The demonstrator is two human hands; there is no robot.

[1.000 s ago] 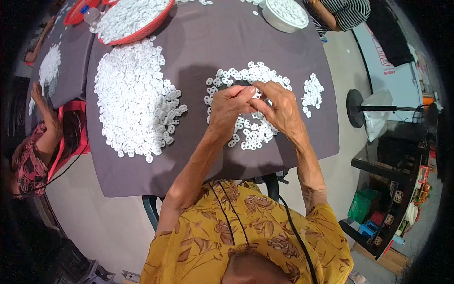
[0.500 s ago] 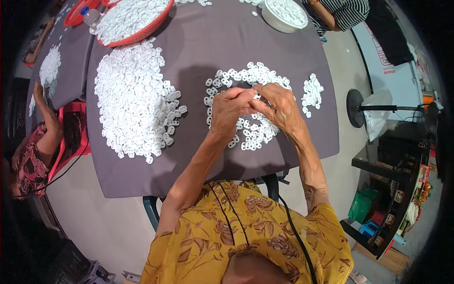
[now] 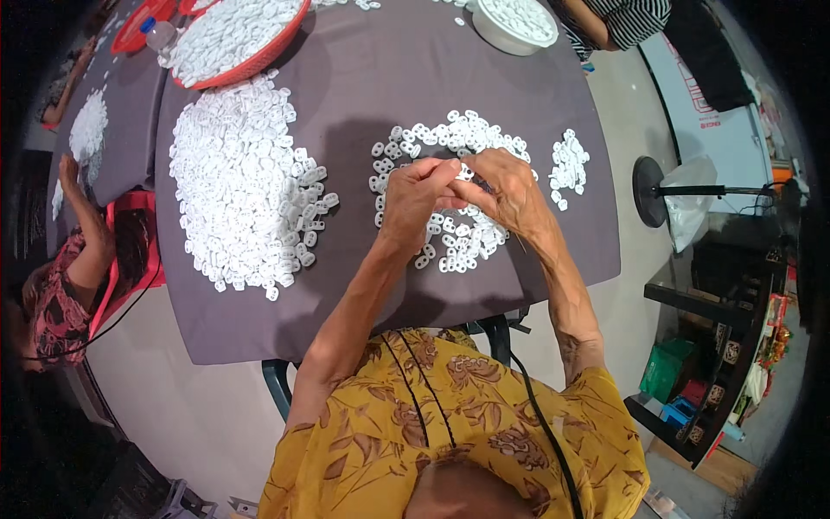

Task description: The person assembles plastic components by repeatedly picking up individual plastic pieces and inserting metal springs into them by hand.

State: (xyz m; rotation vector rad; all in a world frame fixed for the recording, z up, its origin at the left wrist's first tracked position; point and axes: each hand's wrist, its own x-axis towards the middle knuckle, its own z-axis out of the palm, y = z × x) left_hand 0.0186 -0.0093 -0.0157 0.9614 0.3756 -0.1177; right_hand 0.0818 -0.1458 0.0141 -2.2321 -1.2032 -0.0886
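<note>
The person's left hand [image 3: 413,197] and right hand [image 3: 510,189] meet over the middle pile of white plastic pieces [image 3: 450,186] on the bench [image 3: 363,104], which wears a grey-purple cloth; the fingertips of both hands press together around one small white piece [image 3: 464,171] — each grip is closed on it, thumb against forefinger, the piece held just above the pile; how the piece sits between the fingers is too small to tell. To the left lies a much larger heap of white pieces [image 3: 246,177], well apart from the hands; to the right a small cluster [image 3: 569,166]; at the far edge stand a red basket [image 3: 251,54] and a white bowl [image 3: 517,22] — both filled with the same pieces.
</note>
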